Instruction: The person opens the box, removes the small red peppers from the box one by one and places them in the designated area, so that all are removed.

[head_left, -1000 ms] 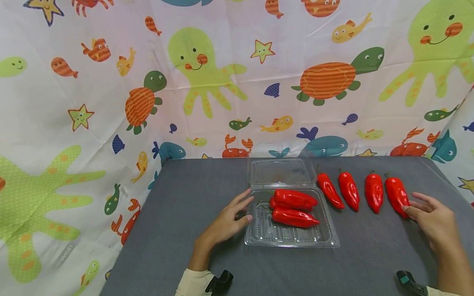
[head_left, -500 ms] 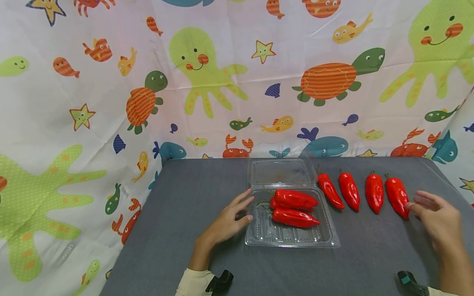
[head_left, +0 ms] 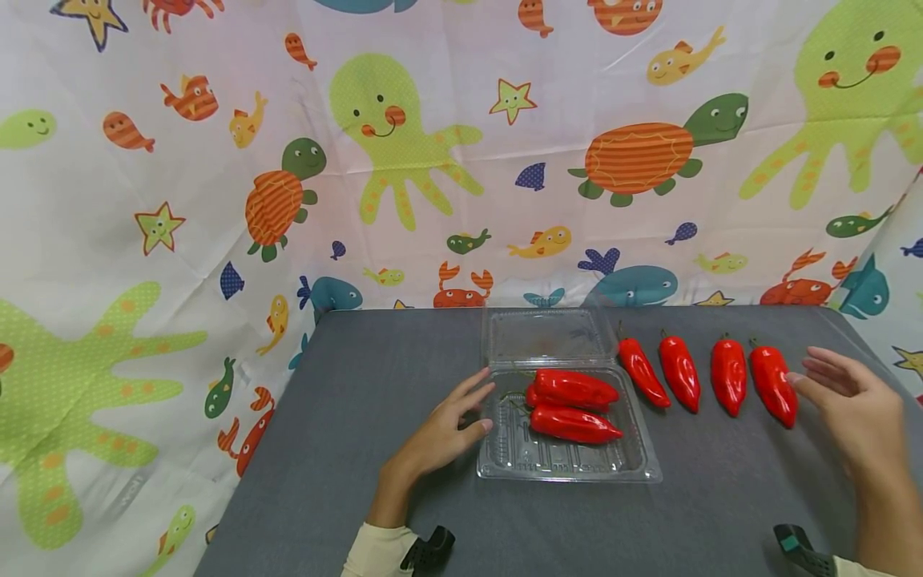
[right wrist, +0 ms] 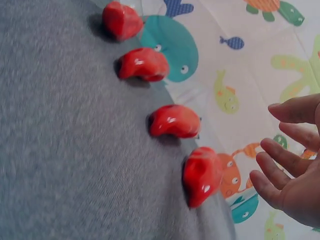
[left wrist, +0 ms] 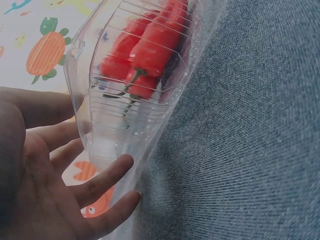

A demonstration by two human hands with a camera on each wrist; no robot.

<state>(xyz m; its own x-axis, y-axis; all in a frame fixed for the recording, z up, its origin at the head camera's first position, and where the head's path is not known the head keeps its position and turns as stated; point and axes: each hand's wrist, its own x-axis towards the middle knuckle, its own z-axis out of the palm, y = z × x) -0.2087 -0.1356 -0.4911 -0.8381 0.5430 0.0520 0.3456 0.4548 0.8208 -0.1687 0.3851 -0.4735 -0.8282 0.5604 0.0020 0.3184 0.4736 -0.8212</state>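
Observation:
A clear plastic clamshell box (head_left: pixel 562 471) lies with its lid (head_left: pixel 548 335) folded back. Red peppers rest sideways in its tray, the front one (head_left: pixel 575 424) and a back one (head_left: pixel 575 389), with part of another showing beneath. My left hand (head_left: pixel 443 437) is at the tray's left side, its fingers spread along the rim; the left wrist view shows the box wall (left wrist: pixel 82 115) beside the fingers. Beyond the box's right side several red peppers stand in a row. My right hand (head_left: pixel 854 405) holds nothing, fingers loosely extended, close beside the rightmost pepper (head_left: pixel 774 385).
Grey cloth (head_left: pixel 375 353) covers the table. Behind and to the sides hangs a white curtain (head_left: pixel 447 48) printed with sea animals. The row's leftmost pepper (head_left: pixel 643 373) lies close to the box's right rim. Dark camera straps (head_left: pixel 427 551) sit at the wrists.
My right hand has drawn off the tip of the rightmost pepper, moving slightly right and toward the back. The peppers, box and left hand have stayed in place.

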